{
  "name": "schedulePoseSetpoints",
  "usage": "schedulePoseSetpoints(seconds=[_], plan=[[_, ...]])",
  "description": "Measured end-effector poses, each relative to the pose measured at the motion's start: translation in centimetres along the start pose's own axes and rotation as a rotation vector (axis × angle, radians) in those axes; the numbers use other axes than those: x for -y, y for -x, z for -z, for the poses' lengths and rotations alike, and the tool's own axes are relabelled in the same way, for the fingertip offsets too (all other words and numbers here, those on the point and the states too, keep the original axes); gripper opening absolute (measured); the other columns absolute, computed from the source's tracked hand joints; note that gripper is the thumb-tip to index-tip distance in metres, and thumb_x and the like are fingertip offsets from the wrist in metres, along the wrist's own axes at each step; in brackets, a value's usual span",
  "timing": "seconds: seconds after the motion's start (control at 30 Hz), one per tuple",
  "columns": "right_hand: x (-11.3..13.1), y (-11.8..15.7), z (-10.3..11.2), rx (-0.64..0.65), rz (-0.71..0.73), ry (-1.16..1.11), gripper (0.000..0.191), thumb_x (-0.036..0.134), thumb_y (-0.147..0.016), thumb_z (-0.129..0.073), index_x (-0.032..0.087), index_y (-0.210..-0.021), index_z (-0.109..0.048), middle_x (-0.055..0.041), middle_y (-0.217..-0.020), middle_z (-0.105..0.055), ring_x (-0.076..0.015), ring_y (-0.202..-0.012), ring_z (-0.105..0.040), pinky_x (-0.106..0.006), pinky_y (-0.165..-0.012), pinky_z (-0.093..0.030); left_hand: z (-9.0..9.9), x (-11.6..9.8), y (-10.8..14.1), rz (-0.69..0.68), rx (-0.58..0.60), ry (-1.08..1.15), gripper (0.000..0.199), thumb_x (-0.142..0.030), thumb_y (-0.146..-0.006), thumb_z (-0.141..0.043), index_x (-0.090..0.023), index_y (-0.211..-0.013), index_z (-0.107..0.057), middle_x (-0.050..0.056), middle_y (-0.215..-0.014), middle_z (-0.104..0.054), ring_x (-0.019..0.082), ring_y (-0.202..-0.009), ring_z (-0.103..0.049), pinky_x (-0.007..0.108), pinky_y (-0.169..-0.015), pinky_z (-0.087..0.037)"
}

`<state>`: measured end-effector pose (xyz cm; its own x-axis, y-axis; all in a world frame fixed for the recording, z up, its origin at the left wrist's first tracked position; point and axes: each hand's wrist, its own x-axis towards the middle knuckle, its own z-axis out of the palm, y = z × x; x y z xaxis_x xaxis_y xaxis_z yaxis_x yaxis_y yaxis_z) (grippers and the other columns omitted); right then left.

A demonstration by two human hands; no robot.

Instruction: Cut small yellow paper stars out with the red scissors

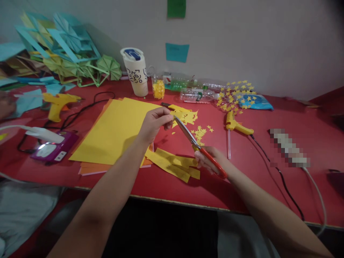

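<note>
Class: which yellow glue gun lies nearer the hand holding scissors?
The glue gun at right, beyond the right hand; the other glue gun lies far left, past the purple power block.

Your view dim and slightly soft, white glow on the purple socket, shadows across your red table, pixelated patch rightward

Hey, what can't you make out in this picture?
In the head view:
- Yellow paper piece: mostly covered by the left hand.
- Corded item: masked by pixelation.
- Bottle label: too small to read.
- Dark purple thing: cut off by the right edge.
</note>
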<state>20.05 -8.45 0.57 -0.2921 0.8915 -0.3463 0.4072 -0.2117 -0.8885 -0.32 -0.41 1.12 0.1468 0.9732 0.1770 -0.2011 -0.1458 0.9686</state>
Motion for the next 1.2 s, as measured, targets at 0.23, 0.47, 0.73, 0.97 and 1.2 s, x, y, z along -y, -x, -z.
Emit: schedulePoseSetpoints(seconds=[0.23,0.47,0.73,0.97,1.2], plan=[[-0.33,-0.06,-0.15,0.032,0.037,-0.019,0.049,0.066,-0.068,-0.059,0.021,-0.059,-0.043,0.0065,-0.042,-0.042,-0.0074,-0.034,-0.042,-0.023,-0.040,-0.040,-0.26,0.02,0.25,0.003,0.027,-0.009,0.011,-0.024,-0.065,-0.062,-0.016,-0.059,-0.057,-0.004,-0.051,-0.055,0.005,-0.044,-0.048,0.020,-0.046,-0.040],[-0.75,-0.16,-0.27,0.045,0.031,-0.043,0.048,0.067,-0.069,-0.058,0.022,-0.061,-0.042,0.0112,-0.035,-0.035,-0.0065,-0.030,-0.036,-0.032,-0.058,-0.052,-0.61,0.18,0.40,-0.024,0.080,0.013,0.013,-0.021,-0.069,-0.060,-0.016,-0.058,-0.058,-0.003,-0.053,-0.055,0.005,-0.044,-0.049,0.020,-0.046,-0.041],[-0.89,-0.15,-0.29,0.045,0.058,-0.057,0.050,0.070,-0.068,-0.057,0.023,-0.062,-0.043,0.0109,-0.034,-0.035,-0.0070,-0.030,-0.037,-0.033,-0.059,-0.053,-0.83,0.17,0.52,0.004,0.077,-0.005,0.013,-0.023,-0.069,-0.060,-0.016,-0.058,-0.057,-0.003,-0.052,-0.054,0.005,-0.044,-0.048,0.020,-0.045,-0.042],[-0.91,-0.16,-0.34,0.045,0.064,-0.055,0.051,0.072,-0.069,-0.055,0.023,-0.063,-0.042,0.0116,-0.036,-0.035,-0.0058,-0.028,-0.036,-0.030,-0.052,-0.052,-0.80,0.65,0.47,0.003,0.086,-0.002,0.015,-0.024,-0.071,-0.061,-0.016,-0.059,-0.056,-0.003,-0.054,-0.054,0.005,-0.046,-0.048,0.019,-0.047,-0.042],[-1.03,-0.34,-0.48,0.053,0.055,-0.072,0.052,0.072,-0.072,-0.051,0.022,-0.062,-0.043,0.0118,-0.033,-0.035,-0.0063,-0.028,-0.038,-0.030,-0.055,-0.053,-0.83,0.65,0.50,0.012,0.091,0.006,0.016,-0.024,-0.072,-0.061,-0.016,-0.058,-0.056,-0.003,-0.053,-0.054,0.004,-0.046,-0.048,0.019,-0.046,-0.041]])
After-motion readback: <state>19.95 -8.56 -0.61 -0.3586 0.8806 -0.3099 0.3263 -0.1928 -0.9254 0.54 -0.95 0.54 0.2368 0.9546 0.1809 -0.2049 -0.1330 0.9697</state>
